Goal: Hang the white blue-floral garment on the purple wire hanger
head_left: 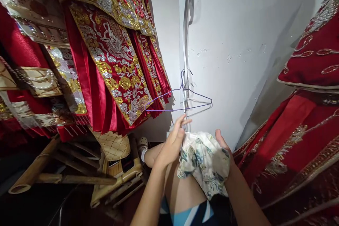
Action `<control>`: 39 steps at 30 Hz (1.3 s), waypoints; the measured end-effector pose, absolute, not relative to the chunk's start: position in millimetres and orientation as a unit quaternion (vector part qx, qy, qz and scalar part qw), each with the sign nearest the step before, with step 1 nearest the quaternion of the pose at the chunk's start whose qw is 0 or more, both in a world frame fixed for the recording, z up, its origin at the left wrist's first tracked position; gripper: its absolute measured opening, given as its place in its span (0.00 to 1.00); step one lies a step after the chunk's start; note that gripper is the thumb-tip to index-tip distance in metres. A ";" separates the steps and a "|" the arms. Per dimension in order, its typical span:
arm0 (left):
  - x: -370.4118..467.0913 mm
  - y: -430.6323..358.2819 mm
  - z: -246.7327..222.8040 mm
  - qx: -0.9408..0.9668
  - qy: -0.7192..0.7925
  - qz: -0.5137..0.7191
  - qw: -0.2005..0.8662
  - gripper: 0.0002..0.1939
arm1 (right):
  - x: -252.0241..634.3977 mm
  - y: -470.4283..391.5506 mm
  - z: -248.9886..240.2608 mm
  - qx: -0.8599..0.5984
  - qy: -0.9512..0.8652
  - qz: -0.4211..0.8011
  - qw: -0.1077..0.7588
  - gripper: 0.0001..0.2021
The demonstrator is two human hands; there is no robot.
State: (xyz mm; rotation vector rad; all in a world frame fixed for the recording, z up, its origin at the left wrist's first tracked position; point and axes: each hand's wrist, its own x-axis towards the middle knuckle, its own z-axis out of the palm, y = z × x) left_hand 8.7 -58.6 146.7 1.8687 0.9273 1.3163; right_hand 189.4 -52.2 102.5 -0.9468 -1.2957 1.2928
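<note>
A white cloth with green and blue floral print (202, 159) lies bunched over my lap, between my hands. My left hand (173, 141) is at the cloth's left edge, its fingers spread and pointing up. At the right, my right hand (225, 146) is against the cloth's side, thumb raised; its other fingers are hidden behind the fabric, so its grip cannot be made out. A thin purple wire hanger (178, 110) hangs just above my left hand, in front of the wall.
Red and gold embroidered garments (116, 49) hang at the left, and red beaded garments (315, 113) at the right. Bamboo furniture (116, 183) stands at the lower left. Cables (186, 35) run down the white wall (227, 17).
</note>
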 end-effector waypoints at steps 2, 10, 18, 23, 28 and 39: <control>14.2 -51.6 138.7 0.753 0.314 0.439 0.377 0.35 | 197.9 -55.8 105.4 -0.386 -0.516 0.588 0.488 0.31; -1.2 -45.2 83.0 0.855 0.328 0.257 0.309 0.25 | 235.0 -37.3 147.0 -0.395 -0.617 0.557 0.390 0.08; -74.1 -19.8 121.8 0.819 0.564 0.104 0.022 0.12 | 240.8 44.2 165.8 -0.420 -0.644 0.124 0.628 0.10; -97.7 -10.4 143.9 0.791 0.602 0.103 -0.036 0.11 | 216.6 89.7 161.7 -0.393 -0.660 0.205 0.606 0.16; -114.9 -7.8 132.6 0.710 0.699 0.034 -0.084 0.16 | 194.3 110.7 137.2 -0.442 -0.762 0.205 0.426 0.19; -114.8 10.0 131.8 0.727 0.616 0.302 -0.036 0.25 | 235.8 78.9 144.0 -0.421 -0.814 0.167 0.364 0.17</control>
